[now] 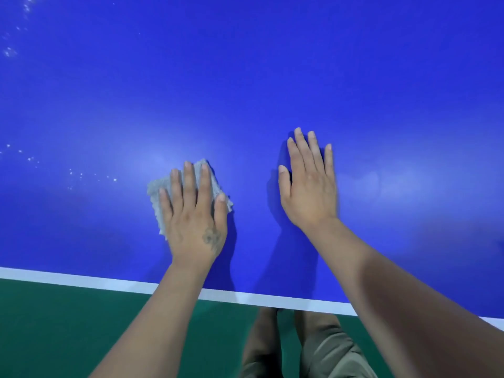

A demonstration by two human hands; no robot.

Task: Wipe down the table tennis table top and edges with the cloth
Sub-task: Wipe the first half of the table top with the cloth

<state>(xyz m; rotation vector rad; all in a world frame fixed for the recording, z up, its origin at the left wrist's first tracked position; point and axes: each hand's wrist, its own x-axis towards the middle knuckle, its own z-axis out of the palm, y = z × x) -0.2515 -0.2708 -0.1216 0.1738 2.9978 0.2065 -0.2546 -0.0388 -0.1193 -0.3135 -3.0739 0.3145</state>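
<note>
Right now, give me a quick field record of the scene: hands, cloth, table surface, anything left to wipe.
left hand: flat, fingers straight, pressing on the cloth
cloth: grey, folded, on the blue top under the left hand
right hand: flat on the bare blue top, beside the cloth, holding nothing
table top: blue, glossy, with white edge line along the near side
droplets: small white specks on the top, left of the cloth; more at the far left
floor: green, below the near edge

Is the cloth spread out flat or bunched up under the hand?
Flat, apparently folded into a small pad. The grey cloth lies against the blue table top, pressed by the straight fingers of the left hand.
</note>
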